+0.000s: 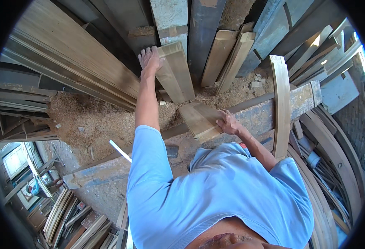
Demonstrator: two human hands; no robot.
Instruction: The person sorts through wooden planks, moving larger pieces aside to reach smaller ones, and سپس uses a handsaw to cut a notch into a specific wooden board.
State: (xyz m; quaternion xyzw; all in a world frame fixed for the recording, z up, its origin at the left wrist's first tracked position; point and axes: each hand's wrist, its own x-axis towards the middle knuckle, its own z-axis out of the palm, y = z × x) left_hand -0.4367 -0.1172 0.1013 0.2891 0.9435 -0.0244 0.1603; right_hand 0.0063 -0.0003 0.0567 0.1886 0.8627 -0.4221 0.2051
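Note:
My right hand (229, 123) grips the right edge of a short wooden board (202, 118), thumb and fingers closed around it. The board is tilted above the long bench plank, and its lower end is near my shirt. Stretched forward, my left hand (150, 60) has its fingers apart at the upper left edge of a leaning stack of wooden boards (178, 76). Its thumb side touches that edge, and it does not wrap round the stack. The stack's foot stands in sawdust (95, 120).
Long planks (74, 54) lean at the left, and shorter boards (222, 54) lean ahead on the right. A paint-stained plank (269, 114) crosses in front of me, with an upright curved board (281, 103) against it. Curved timber (336, 153) is piled at right. A person (35, 189) is far left.

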